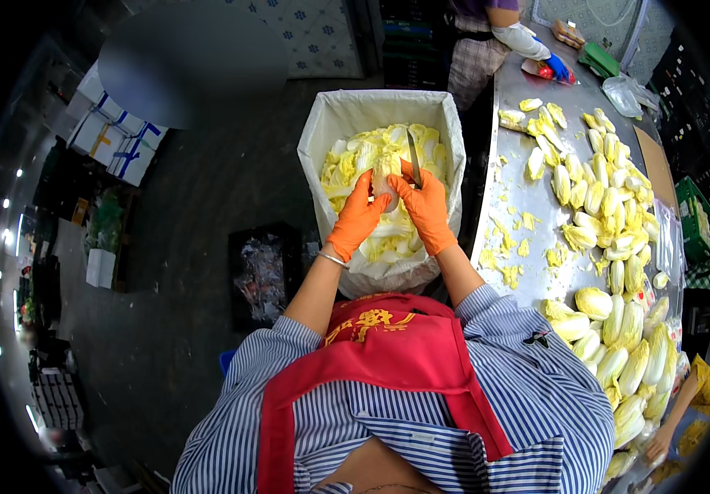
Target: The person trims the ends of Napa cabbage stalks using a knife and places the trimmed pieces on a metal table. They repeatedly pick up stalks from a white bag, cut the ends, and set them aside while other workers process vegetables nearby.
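Note:
Both my hands wear orange gloves and meet over a large bin lined with a whitish woven sack. The bin holds many loose yellow and white cabbage leaves. Between my hands is a small head of napa cabbage, its pale lower part towards me. My left hand grips its left side. My right hand holds its right side with the fingertips and also keeps a knife in the grip, the blade pointing up and away from me. The knife's handle is mostly hidden by the glove.
Right of the bin runs a metal table with many napa cabbages and leaf scraps. At its far end a person in a blue glove touches a red package. Another person's arm reaches in at lower right. A black crate stands left of the bin.

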A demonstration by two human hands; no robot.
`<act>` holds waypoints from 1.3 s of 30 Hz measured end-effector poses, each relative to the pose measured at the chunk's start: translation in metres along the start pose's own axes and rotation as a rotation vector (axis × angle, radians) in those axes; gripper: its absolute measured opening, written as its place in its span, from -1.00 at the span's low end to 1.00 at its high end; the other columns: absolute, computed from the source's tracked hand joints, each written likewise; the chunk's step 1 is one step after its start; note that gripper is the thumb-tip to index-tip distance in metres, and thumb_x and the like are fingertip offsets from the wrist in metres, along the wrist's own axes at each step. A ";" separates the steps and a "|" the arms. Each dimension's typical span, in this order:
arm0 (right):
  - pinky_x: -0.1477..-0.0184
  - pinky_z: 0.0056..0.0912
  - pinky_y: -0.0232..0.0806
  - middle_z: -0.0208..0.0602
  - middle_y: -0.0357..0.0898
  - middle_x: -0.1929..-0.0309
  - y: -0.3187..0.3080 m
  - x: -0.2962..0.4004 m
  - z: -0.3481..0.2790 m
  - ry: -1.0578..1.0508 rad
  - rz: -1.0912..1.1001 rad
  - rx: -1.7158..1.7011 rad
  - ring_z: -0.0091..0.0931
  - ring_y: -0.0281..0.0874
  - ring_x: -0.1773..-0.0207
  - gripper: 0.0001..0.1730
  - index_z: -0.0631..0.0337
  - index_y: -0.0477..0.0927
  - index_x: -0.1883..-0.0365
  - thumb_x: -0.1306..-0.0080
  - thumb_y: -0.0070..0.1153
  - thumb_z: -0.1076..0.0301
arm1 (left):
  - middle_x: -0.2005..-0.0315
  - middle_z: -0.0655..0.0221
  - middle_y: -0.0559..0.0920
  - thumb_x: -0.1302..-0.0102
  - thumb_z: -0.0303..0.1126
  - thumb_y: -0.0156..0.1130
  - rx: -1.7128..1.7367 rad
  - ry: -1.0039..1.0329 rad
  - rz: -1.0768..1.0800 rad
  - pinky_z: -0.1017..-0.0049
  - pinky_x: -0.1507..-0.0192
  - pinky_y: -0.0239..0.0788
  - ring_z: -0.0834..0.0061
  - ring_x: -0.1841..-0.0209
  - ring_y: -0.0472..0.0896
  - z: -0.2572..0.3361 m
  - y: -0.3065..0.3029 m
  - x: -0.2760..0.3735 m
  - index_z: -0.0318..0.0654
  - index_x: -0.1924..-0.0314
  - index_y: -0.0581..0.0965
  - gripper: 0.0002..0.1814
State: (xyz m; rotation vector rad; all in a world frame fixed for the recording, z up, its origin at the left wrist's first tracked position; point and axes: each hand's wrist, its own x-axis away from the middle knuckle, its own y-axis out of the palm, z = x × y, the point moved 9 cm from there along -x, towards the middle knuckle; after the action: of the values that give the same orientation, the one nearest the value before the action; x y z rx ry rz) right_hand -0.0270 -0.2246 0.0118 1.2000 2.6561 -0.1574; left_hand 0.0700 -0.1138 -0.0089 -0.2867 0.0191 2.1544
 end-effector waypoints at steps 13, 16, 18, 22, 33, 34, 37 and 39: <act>0.25 -0.28 0.36 -0.18 0.63 0.38 -0.023 0.003 0.006 -0.037 0.419 0.101 -0.41 0.51 0.36 -0.69 0.36 0.59 0.21 -0.52 0.14 0.22 | -0.35 0.21 0.46 -0.46 -0.48 0.28 0.203 -0.034 0.036 0.39 -0.35 0.33 0.42 -0.36 0.44 0.003 0.008 0.001 -0.27 -0.46 0.21 -0.34; 0.26 -0.34 0.33 -0.40 0.58 0.39 -0.061 -0.014 0.053 0.158 0.615 -0.154 -0.59 0.36 0.34 -0.66 0.35 0.57 0.24 -0.57 0.09 0.19 | -0.38 0.16 0.43 -0.51 -0.51 0.21 0.478 0.036 0.146 0.28 -0.43 0.32 0.34 -0.38 0.43 0.012 -0.008 0.006 -0.25 -0.46 0.23 -0.40; 0.24 -0.36 0.35 -0.34 0.61 0.35 -0.089 -0.023 0.045 -0.008 0.703 -0.122 -0.55 0.43 0.33 -0.67 0.35 0.60 0.17 -0.57 0.08 0.19 | -0.41 0.12 0.39 -0.53 -0.51 0.18 0.675 0.037 0.160 0.21 -0.49 0.24 0.28 -0.43 0.39 0.013 -0.019 0.003 -0.24 -0.47 0.23 -0.41; 0.10 -0.30 0.41 -0.19 0.67 0.26 -0.086 -0.032 0.009 -0.245 0.586 0.500 -0.40 0.61 0.23 -0.65 0.24 0.64 -0.03 -0.47 0.21 0.14 | -0.46 0.11 0.35 -0.49 -0.57 0.16 0.874 0.109 0.101 0.11 -0.59 0.07 0.21 -0.51 0.30 0.023 -0.027 0.001 -0.20 -0.50 0.23 -0.37; 0.42 -0.61 0.21 -0.36 0.68 0.32 0.026 0.004 0.018 0.349 -0.282 -0.520 -0.63 0.56 0.37 -0.50 0.37 0.61 -0.07 -0.44 0.31 0.07 | -0.47 0.22 0.35 -0.36 -0.52 0.37 0.780 0.073 0.036 0.26 -0.47 0.29 0.32 -0.47 0.36 0.036 -0.022 0.008 -0.13 -0.56 0.19 -0.16; 0.41 -0.61 0.23 -0.37 0.68 0.32 0.022 0.002 0.013 0.315 -0.266 -0.473 -0.64 0.55 0.37 -0.51 0.38 0.62 -0.05 -0.43 0.33 0.09 | -0.45 0.23 0.38 -0.37 -0.48 0.39 0.821 0.035 0.026 0.28 -0.42 0.36 0.31 -0.44 0.40 0.042 -0.021 0.010 -0.13 -0.55 0.23 -0.19; 0.39 -0.60 0.26 -0.39 0.66 0.37 0.013 0.000 -0.009 0.238 -0.208 -0.368 -0.66 0.51 0.39 -0.58 0.38 0.66 0.04 -0.40 0.37 0.15 | -0.34 0.23 0.49 -0.41 -0.33 0.39 0.700 -0.134 0.063 0.35 -0.29 0.50 0.30 -0.33 0.53 0.028 -0.027 0.015 -0.19 -0.47 0.34 -0.30; 0.39 -0.60 0.27 -0.40 0.64 0.42 0.006 -0.001 -0.017 0.200 -0.107 -0.325 -0.68 0.48 0.41 -0.63 0.37 0.68 0.12 -0.40 0.38 0.18 | -0.27 0.23 0.56 -0.44 -0.23 0.37 0.670 -0.185 0.109 0.40 -0.23 0.56 0.29 -0.27 0.58 0.013 -0.030 0.017 -0.24 -0.41 0.40 -0.37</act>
State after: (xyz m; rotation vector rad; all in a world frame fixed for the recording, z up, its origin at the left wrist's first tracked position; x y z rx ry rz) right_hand -0.0250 -0.2183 0.0285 1.0157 2.7717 0.3828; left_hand 0.0828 -0.0818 0.0034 0.3074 0.6469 2.1383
